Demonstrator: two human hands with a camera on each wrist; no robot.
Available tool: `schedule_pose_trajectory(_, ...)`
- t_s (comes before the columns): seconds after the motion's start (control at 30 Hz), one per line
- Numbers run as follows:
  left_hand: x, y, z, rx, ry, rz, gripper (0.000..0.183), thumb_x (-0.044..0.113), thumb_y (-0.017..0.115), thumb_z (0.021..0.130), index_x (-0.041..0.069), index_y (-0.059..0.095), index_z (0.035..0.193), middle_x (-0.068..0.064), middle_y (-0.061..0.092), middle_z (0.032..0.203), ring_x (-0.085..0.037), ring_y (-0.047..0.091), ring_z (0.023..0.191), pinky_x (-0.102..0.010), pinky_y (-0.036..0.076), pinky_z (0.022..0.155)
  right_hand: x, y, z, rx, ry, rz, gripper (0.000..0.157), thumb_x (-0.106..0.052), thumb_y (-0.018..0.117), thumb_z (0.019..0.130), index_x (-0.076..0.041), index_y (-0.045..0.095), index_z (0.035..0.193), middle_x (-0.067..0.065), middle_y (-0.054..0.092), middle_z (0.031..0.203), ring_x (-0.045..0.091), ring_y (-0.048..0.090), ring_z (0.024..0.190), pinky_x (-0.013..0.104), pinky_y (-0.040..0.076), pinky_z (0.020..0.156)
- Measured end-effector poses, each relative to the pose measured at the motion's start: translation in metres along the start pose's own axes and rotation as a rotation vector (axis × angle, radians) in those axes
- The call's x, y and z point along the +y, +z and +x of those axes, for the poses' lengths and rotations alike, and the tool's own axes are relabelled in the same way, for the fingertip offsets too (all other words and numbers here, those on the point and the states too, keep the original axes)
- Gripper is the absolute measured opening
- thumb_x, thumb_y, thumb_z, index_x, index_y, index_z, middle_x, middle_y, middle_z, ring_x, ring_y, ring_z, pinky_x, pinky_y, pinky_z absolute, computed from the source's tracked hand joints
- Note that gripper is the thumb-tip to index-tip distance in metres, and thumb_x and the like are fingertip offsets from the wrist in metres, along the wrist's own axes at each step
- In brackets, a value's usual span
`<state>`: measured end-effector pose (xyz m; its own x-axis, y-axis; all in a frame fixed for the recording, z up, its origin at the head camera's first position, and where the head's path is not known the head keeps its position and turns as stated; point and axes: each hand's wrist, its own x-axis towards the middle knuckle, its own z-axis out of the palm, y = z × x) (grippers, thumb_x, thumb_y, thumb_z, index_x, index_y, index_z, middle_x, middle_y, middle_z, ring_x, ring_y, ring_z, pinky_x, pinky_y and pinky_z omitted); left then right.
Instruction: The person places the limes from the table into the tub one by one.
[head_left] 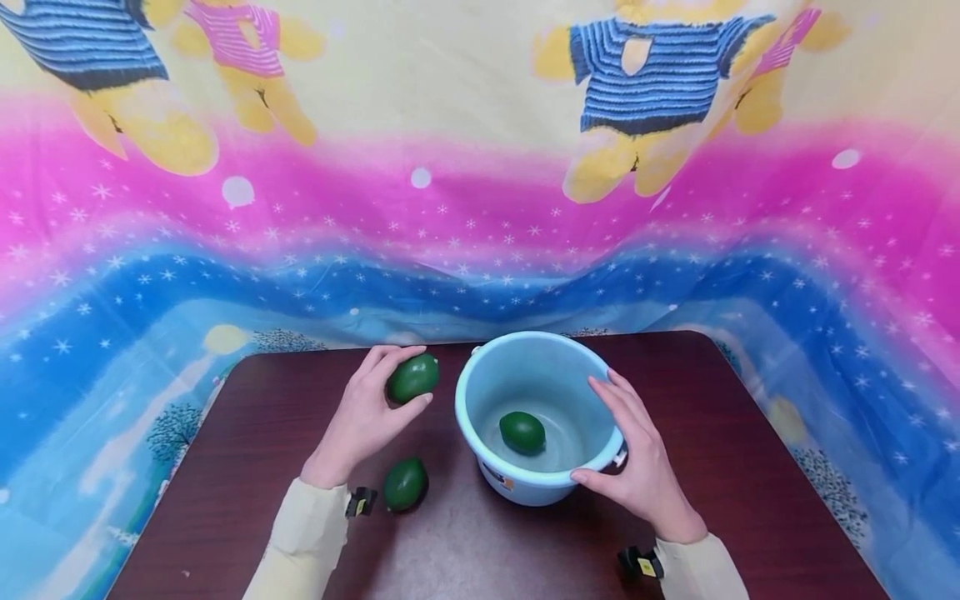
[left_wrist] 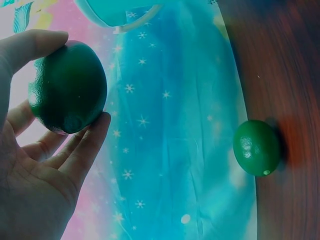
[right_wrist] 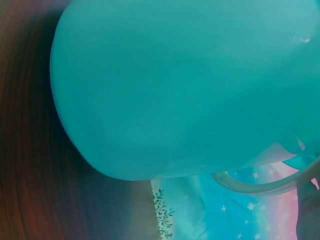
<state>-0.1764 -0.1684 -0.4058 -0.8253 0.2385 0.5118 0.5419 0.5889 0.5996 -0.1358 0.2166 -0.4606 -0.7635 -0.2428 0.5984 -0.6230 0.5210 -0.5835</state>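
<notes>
My left hand [head_left: 363,421] holds a glossy green lime [head_left: 413,378] above the table, left of a light blue bucket [head_left: 463,417]. Thumb and fingertips pinch that lime [left_wrist: 70,87] from opposite sides in the left wrist view. Another lime [head_left: 406,484] lies on the table near my left wrist. Inside the bucket, a third lime [head_left: 522,433] rests on the bottom. At the bucket's right side, my right hand [head_left: 641,454] grips the rim, fingers over the edge and thumb at the front. The bucket's outer wall [right_wrist: 175,90] fills most of the right wrist view.
The dark reddish-brown table [head_left: 750,467] carries the bucket. A printed cloth [head_left: 480,208] with bears and snowflakes hangs behind and around the table. The bucket's pale handle [right_wrist: 265,187] hangs at its side. Each wrist wears a small black device.
</notes>
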Motion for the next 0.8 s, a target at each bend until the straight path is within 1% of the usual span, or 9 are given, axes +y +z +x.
schedule_pose_trajectory(0.4, 0.0065, 0.0022, 0.0026, -0.009, 0.005, -0.027, 0.062, 0.024, 0.084, 0.085, 0.031, 0.058, 0.141, 0.006, 0.052, 0.131, -0.016, 0.060, 0.106, -0.037, 0.059, 0.079, 0.0018, 0.0009, -0.0002, 0.000, 0.004, -0.001, 0.110, -0.031, 0.098, 0.060, -0.014, 0.045, 0.155, 0.004, 0.044, 0.155, 0.031, 0.027, 0.148, 0.018, 0.035, 0.106)
schedule_pose_trajectory(0.67, 0.0087, 0.0043, 0.0042, -0.019, 0.011, -0.032, 0.062, 0.024, 0.084, 0.085, 0.031, 0.058, 0.141, 0.004, 0.051, 0.131, -0.015, 0.060, 0.107, -0.035, 0.058, 0.080, 0.0024, 0.0014, 0.0006, 0.000, 0.004, 0.001, 0.110, -0.031, 0.098, 0.060, -0.014, 0.045, 0.155, 0.004, 0.044, 0.154, 0.031, 0.026, 0.148, 0.018, 0.035, 0.106)
schedule_pose_trajectory(0.8, 0.0100, 0.0049, 0.0050, -0.027, 0.004, -0.042, 0.062, 0.023, 0.083, 0.085, 0.031, 0.058, 0.142, 0.005, 0.051, 0.131, -0.015, 0.059, 0.106, -0.032, 0.059, 0.076, 0.0031, 0.0013, 0.0012, 0.006, -0.005, 0.005, 0.110, -0.031, 0.098, 0.060, -0.012, 0.046, 0.154, 0.005, 0.044, 0.154, 0.032, 0.027, 0.148, 0.018, 0.035, 0.106)
